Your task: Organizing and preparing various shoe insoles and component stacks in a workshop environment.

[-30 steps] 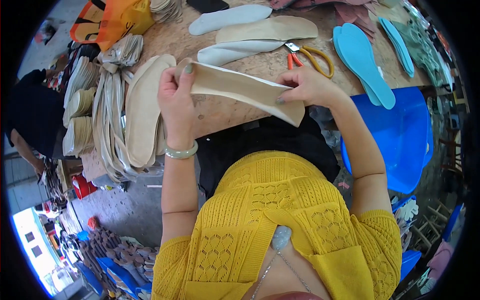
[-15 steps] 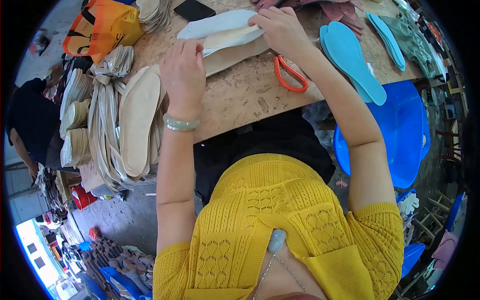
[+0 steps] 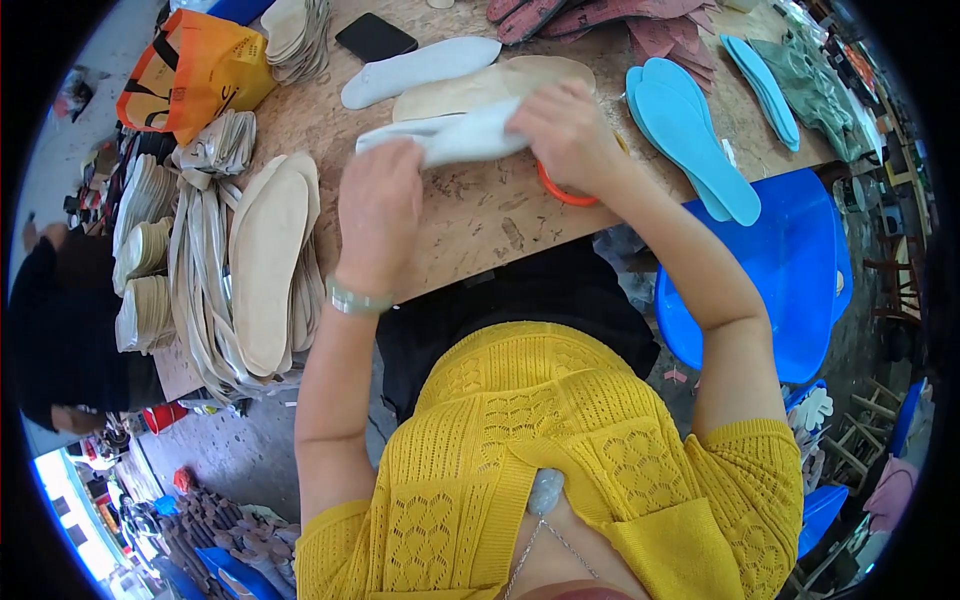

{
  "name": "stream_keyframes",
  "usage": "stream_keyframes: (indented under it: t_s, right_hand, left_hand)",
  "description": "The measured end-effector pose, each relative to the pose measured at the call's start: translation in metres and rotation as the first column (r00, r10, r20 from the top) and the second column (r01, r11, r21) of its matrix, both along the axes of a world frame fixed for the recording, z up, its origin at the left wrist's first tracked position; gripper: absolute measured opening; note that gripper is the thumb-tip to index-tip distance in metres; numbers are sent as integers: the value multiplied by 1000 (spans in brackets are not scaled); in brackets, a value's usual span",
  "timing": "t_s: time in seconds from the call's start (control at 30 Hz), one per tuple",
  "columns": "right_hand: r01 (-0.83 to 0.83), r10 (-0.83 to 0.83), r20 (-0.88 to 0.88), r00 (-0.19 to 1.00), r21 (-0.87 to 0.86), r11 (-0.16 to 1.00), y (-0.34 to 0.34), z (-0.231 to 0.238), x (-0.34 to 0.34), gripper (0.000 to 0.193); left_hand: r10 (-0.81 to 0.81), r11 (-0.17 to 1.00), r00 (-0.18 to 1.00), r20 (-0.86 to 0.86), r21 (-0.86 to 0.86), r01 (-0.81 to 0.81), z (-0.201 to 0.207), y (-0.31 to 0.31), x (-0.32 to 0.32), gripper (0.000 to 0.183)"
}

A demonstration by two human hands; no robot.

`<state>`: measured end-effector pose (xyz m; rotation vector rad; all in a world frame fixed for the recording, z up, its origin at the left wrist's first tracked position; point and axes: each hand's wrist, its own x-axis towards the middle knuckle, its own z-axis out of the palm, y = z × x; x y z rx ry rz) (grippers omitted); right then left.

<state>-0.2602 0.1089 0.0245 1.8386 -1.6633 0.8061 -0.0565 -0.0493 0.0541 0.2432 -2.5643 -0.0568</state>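
Between my two hands a white insole-like piece (image 3: 462, 136) is held stretched out above the table. My left hand (image 3: 382, 205) grips its left end, my right hand (image 3: 566, 132) its right end; both are closed and a little blurred. Just beyond it a beige insole (image 3: 490, 82) lies flat, and past that a white insole (image 3: 420, 70). An orange loop handle (image 3: 562, 192) rests partly hidden under my right hand. To the left of my left hand are large beige insoles (image 3: 268, 255) on a bundle of pale strips (image 3: 200, 270).
Light-blue insoles (image 3: 690, 130) lie to the right, above a blue plastic tub (image 3: 770, 280) at the table's edge. Around the far side are a black phone (image 3: 376, 37), an orange bag (image 3: 205, 70) and dark red pieces (image 3: 610, 15). A person in dark clothes (image 3: 75, 320) is at far left.
Both hands have drawn the white piece toward me and off the beige insole, which now lies uncovered. The person at far left has moved nearer.
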Motion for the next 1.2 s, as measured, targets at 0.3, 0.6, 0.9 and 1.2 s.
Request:
stream_keyframes:
  t_s: [0.3, 0.6, 0.9, 1.2]
  right_hand:
    - [-127, 69, 246, 967, 227, 966, 68, -29, 69, 19]
    - [-123, 21, 373, 928, 253, 960, 66, -26, 89, 30]
    - [244, -253, 327, 911, 69, 967, 68, -22, 40, 26]
    - [502, -516, 102, 850, 138, 854, 89, 3, -27, 31]
  left_hand:
    - [-140, 984, 958, 250, 144, 106, -23, 49, 92, 34]
    - [-47, 994, 917, 396, 107, 5, -6, 43, 119, 35]
    - [-262, 956, 898, 353, 221, 193, -41, 82, 42, 58]
    - [-305, 951, 839, 450, 182, 248, -39, 80, 45, 64]
